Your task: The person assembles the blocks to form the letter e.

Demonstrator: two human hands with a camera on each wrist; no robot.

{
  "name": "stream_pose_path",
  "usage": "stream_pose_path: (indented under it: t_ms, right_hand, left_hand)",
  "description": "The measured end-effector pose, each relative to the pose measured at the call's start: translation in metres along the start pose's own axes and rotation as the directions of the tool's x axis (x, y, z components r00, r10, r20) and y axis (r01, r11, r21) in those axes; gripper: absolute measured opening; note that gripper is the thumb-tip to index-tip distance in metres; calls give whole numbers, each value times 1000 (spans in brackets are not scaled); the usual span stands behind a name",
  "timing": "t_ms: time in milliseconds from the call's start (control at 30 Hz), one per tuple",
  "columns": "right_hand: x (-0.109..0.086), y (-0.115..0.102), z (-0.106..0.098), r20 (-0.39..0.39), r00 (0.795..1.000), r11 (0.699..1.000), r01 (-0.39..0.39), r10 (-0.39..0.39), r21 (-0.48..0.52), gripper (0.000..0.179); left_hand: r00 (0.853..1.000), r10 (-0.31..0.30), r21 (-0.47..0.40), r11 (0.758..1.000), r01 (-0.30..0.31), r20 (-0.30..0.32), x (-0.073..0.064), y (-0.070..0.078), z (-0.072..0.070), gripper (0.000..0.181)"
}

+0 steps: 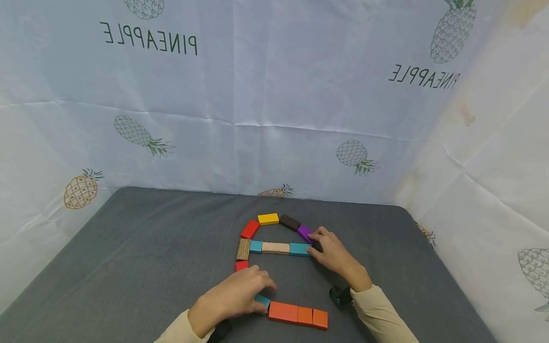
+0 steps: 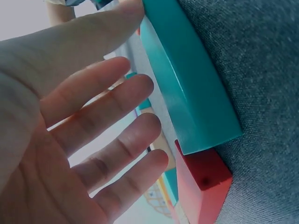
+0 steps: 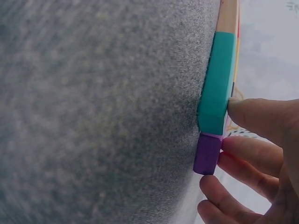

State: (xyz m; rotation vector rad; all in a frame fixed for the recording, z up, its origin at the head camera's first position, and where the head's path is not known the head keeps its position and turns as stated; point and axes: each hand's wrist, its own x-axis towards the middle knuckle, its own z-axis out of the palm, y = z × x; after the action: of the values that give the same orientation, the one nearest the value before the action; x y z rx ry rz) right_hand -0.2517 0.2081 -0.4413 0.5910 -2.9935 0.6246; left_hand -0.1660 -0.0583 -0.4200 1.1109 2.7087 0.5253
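Coloured blocks form a rounded outline on the cloth, with a straight row across it. My right hand (image 1: 333, 255) is at the row's right end. In the right wrist view its thumb touches the teal block (image 3: 218, 84), and its index and middle fingertips touch the purple block (image 3: 207, 154) beside it. My left hand (image 1: 236, 293) is at the lower left of the outline, fingers loosely extended. Its thumb rests at the end of another teal block (image 2: 187, 84), which meets a red block (image 2: 205, 186); the other fingers are apart from it.
A yellow block (image 1: 268, 219), a dark brown block (image 1: 289, 222) and a red block (image 1: 250, 229) make the top curve. A wood-grain block (image 1: 243, 249) stands at left, a pale wooden block (image 1: 276, 248) mid-row. Orange blocks (image 1: 283, 312) line the bottom on the grey cloth (image 1: 150, 267).
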Motion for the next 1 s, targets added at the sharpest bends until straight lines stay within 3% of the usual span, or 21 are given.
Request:
stream_pose_path:
  t_ms: [200,467,1000]
  right_hand:
    - [0,2,1,-5,1000,1000,6,-6,-6,40]
    - [1,3,1,-3,1000,1000,8,-8,-6,40]
    - [0,1,1,-3,1000,1000,-4,4,2,41]
  left_hand:
    - [999,13,-19,1000,-12,49,1,1,1,35]
    - [998,43,24,999,-44,52,2,3,6,29]
    - [999,1,55,998,-3,42,4,4,7,24]
